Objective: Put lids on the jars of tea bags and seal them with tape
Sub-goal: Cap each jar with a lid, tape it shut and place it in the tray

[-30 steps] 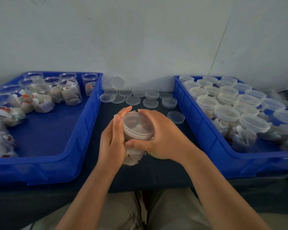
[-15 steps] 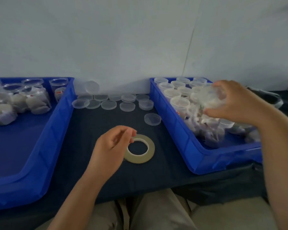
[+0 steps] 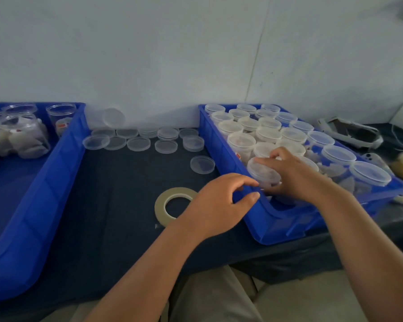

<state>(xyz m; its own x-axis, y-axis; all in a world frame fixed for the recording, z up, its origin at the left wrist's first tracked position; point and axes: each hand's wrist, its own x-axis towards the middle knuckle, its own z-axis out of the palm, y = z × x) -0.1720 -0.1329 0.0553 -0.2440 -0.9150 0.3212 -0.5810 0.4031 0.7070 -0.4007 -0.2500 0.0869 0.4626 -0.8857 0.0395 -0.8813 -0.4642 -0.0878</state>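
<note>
**Item:** jar (image 3: pixel 262 171), clear plastic, capped with a clear lid, tea bags inside.

**Location:** near left corner of the right bin (image 3: pixel 277 228), in front of the rows of capped jars (image 3: pixel 291 135). Whether it rests on the bin floor or is lifted cannot be told.

**Holder:** right hand (image 3: pixel 296 180), grip clamped on it, fingers curled over the lid's edge, thumb low on the wall.

**Left hand** (image 3: pixel 219 205): at the bin's near rim, grip loose, fingers and thumb apart, nothing seen in it. Contact with the rim cannot be told.

**Tape roll** (image 3: pixel 165 201): flat on the table (image 3: pixel 114 194), just beside the left hand and partly hidden by it.

**Loose lids** (image 3: pixel 139 144): along the table's back edge.

**Open jars** (image 3: pixel 26 135): in the left bin (image 3: pixel 44 194).

**Handling, as judged:** light, thin-walled and smooth, likely to flex under a hard squeeze. The lid may lift off if the jar is carried by it alone. Best taken round the wall below the lid, or with fingers spanning the lid and the thumb on the wall.
</note>
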